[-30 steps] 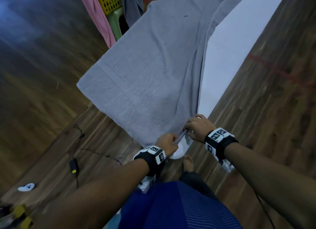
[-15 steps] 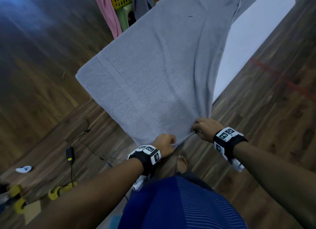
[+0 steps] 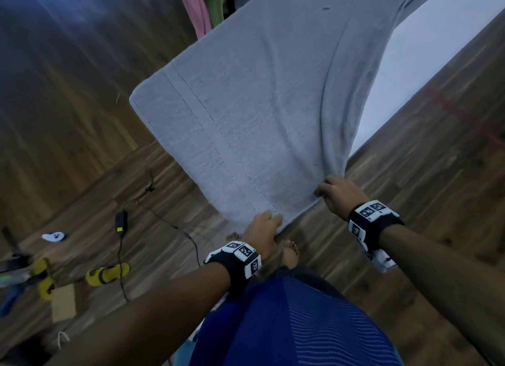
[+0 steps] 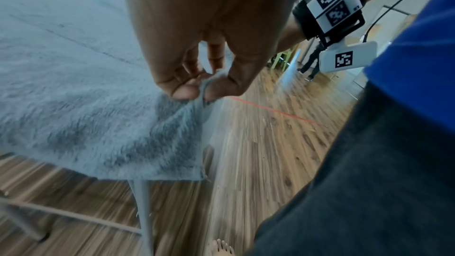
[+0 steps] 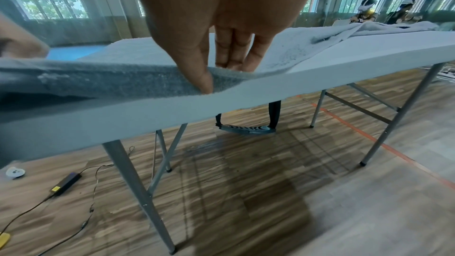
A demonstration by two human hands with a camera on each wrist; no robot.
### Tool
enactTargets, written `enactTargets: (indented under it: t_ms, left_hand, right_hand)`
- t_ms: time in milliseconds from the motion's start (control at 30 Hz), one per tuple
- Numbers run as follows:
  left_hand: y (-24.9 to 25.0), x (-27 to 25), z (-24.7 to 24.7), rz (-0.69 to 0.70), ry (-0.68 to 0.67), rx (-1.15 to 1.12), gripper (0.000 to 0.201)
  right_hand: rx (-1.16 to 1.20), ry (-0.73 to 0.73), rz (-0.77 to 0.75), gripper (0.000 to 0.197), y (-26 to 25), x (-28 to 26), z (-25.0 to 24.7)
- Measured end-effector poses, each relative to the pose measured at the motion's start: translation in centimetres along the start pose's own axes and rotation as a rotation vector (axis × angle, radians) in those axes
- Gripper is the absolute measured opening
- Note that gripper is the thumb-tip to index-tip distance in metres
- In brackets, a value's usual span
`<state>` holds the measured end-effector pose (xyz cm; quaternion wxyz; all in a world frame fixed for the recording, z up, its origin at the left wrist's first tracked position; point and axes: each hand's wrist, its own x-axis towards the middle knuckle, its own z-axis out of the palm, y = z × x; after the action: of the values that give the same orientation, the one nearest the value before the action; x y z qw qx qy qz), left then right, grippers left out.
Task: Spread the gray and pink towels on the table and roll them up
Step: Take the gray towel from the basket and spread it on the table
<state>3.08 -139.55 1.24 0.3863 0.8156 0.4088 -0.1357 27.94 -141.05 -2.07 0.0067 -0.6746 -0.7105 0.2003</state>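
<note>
A large gray towel (image 3: 259, 98) is lying spread across a white table (image 3: 426, 51), its near end hanging over the table's edge, with folds bunching along its right side. A pink towel (image 3: 195, 9) is hanging at the far end, beyond the gray one.

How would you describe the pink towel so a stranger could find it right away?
Start at the white table covered by the gray towel that both hands pinch. Past its far left corner, by a green stool, hangs the pink towel. It is the only pink cloth in view.
</note>
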Motion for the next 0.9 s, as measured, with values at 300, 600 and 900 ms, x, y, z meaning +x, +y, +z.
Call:
enactTargets:
  t_ms: [300, 600, 900]
  left_hand:
    - [-0.5, -0.2, 1.8, -0.050, 0.041, -0.093, 0.027]
    - [4.5, 5.2, 1.0, -0.080, 0.200, -0.064, 0.038]
    - [8.3, 8.6, -1.2, -0.088, 0.188, -0.051, 0.013]
  right_hand:
    - [-0.025, 0.058, -0.019, 0.029, 1.9, 0.0, -0.7]
    - [-0.022, -0.022, -0.149, 0.024, 2.0, 0.3, -2.0]
    - [-0.095, 0.077, -0.143, 0.025, 3.9, 1.4, -3.8]
